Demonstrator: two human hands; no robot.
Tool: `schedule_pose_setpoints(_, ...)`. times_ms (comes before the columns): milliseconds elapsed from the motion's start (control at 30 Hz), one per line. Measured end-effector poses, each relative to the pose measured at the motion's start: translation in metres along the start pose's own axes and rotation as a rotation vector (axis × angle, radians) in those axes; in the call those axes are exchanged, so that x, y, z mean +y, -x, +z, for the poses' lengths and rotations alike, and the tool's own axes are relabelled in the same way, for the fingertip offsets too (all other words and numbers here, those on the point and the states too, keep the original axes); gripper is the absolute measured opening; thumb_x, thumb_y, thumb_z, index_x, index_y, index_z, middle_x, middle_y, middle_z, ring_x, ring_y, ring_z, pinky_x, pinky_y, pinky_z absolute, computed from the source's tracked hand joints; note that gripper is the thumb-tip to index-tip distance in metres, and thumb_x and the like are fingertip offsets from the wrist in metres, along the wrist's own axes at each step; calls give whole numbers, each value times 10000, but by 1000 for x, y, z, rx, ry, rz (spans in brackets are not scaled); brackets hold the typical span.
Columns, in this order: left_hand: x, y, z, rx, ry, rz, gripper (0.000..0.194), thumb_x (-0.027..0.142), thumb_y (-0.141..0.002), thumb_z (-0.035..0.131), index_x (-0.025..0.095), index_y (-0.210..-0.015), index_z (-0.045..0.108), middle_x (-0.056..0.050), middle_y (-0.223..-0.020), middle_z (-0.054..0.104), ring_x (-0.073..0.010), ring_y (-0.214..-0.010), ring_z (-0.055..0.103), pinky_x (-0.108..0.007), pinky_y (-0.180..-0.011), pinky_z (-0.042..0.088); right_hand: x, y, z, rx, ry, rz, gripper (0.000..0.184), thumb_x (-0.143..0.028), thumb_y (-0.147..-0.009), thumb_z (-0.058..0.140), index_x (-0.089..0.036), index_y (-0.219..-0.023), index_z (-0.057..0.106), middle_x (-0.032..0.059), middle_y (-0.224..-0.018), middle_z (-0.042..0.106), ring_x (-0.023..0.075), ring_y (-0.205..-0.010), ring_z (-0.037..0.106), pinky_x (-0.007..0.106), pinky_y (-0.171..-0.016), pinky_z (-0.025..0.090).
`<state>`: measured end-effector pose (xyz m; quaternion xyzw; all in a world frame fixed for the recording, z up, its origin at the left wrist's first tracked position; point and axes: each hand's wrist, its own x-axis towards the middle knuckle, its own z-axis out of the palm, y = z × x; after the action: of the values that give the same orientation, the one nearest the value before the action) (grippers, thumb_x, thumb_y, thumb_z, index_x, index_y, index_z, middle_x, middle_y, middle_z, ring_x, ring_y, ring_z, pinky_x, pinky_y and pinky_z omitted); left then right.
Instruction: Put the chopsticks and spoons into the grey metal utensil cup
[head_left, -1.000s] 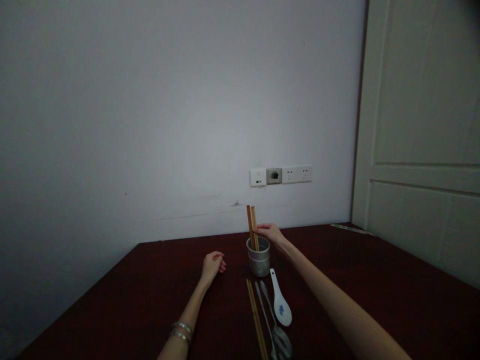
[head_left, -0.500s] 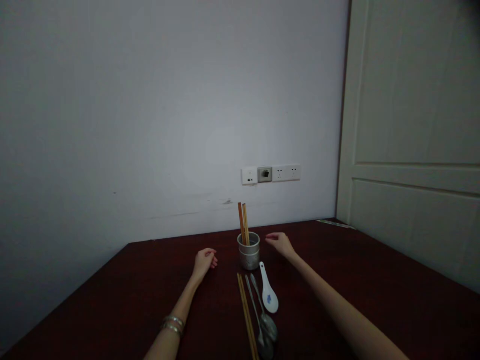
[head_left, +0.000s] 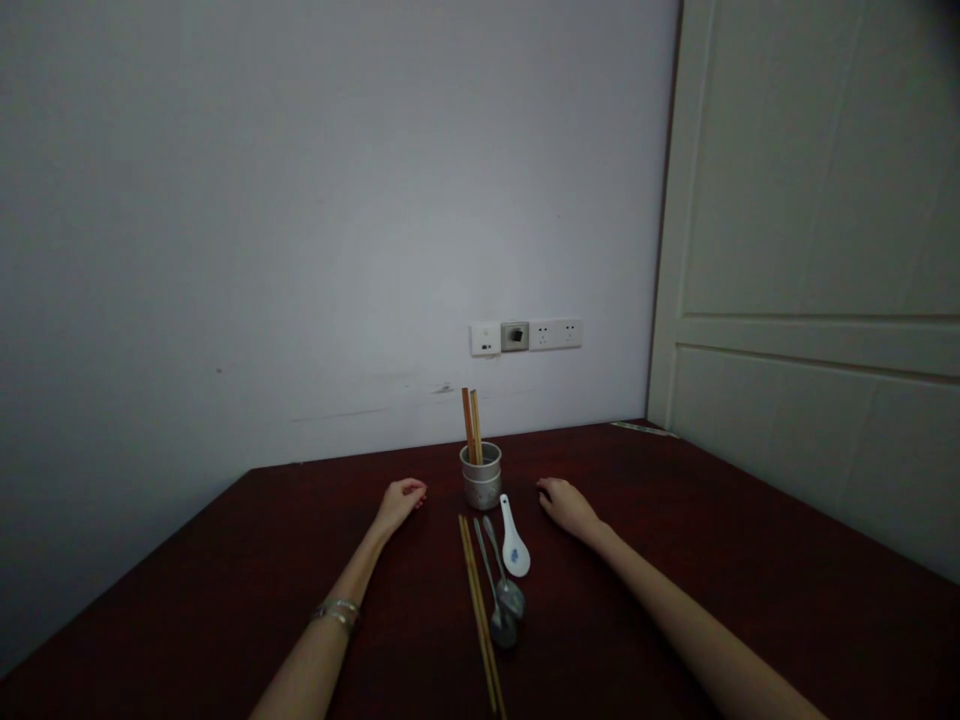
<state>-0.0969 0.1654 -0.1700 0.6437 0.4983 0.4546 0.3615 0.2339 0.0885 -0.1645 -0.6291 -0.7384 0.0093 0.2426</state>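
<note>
My left hand [head_left: 400,503] rests on the table left of a metal cup [head_left: 482,490], its fingers curled with nothing in them. On the cup's other side, my right hand [head_left: 568,507] lies back up with bent fingers, holding nothing I can see. Several wooden chopsticks [head_left: 472,425] stand in the cup, leaning left. In front of it lie a pair of chopsticks [head_left: 478,610], two metal spoons [head_left: 511,598] partly overlapping, and a white soup spoon [head_left: 515,550] with a blue mark. The soup spoon is nearest my right hand. Neither hand touches the cup or utensils.
The dark red table [head_left: 660,590] reaches back to a pale wall [head_left: 375,250] with sockets [head_left: 555,334] above its edge. A white panelled door or cabinet front [head_left: 810,250] stands at the right. A thin pale strip [head_left: 643,429] lies at the back right corner.
My right hand has come away from the cup, down onto the table. My left hand has drawn slightly away to the left. The whole view has shifted, so everything appears higher and more left.
</note>
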Motion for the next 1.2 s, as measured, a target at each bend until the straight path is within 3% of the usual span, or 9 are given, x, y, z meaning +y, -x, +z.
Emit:
schedule_pose_setpoints(267,9,15,0,-25,-286,129,111,182,-607,557,153,-614,663,-48,-713,660,-180,-736,589,-259,-727,420,4,17,-4,-44,57,-38,386,-196,-808,363,-86,-1117,566,154,-1183,536,222,-1119,474,292,-948,324)
schedule_pose_setpoints(500,47,41,4,-118,-490,81,139,124,-588,531,147,-602,668,-31,-651,657,-162,-655,581,-229,-645,407,8,26,4,-54,63,-60,419,-232,-821,350,-105,-1181,521,151,-1275,447,239,-1212,367,350,-988,285)
schedule_pose_setpoints(633,63,57,19,-182,-572,104,143,236,-606,574,135,-627,673,-50,-645,656,-159,-619,575,-218,-576,394,10,29,9,-28,70,-43,429,-232,-822,341,-114,-1203,500,140,-1296,424,239,-1230,338,366,-996,269)
schedule_pose_setpoints(733,72,69,33,-222,-642,95,264,392,-611,587,139,-608,661,-64,-616,643,-169,-578,571,-226,-523,379,10,30,10,-24,82,-39,434,-231,-819,342,-117,-1209,494,134,-1300,420,245,-1231,335,376,-995,268)
schedule_pose_setpoints(833,80,79,46,-274,-729,31,256,391,-609,584,145,-562,635,-72,-588,625,-183,-557,573,-236,-507,376,10,31,10,-29,97,-41,440,-236,-819,337,-111,-1212,491,135,-1298,423,250,-1231,333,381,-994,268)
schedule_pose_setpoints(1000,91,87,60,-216,-836,-79,206,359,-591,583,156,-601,621,-118,-656,640,-258,-658,606,-281,-542,411,7,33,8,-33,102,-33,442,-237,-819,337,-113,-1217,486,132,-1303,419,242,-1232,334,372,-999,261)
schedule_pose_setpoints(1200,89,86,68,-158,-841,-83,207,355,-563,609,162,-639,630,-145,-749,660,-302,-780,613,-344,-655,440,4,35,5,-30,115,-39,449,-240,-823,318,-102,-1214,489,139,-1294,429,244,-1229,339,369,-996,266)
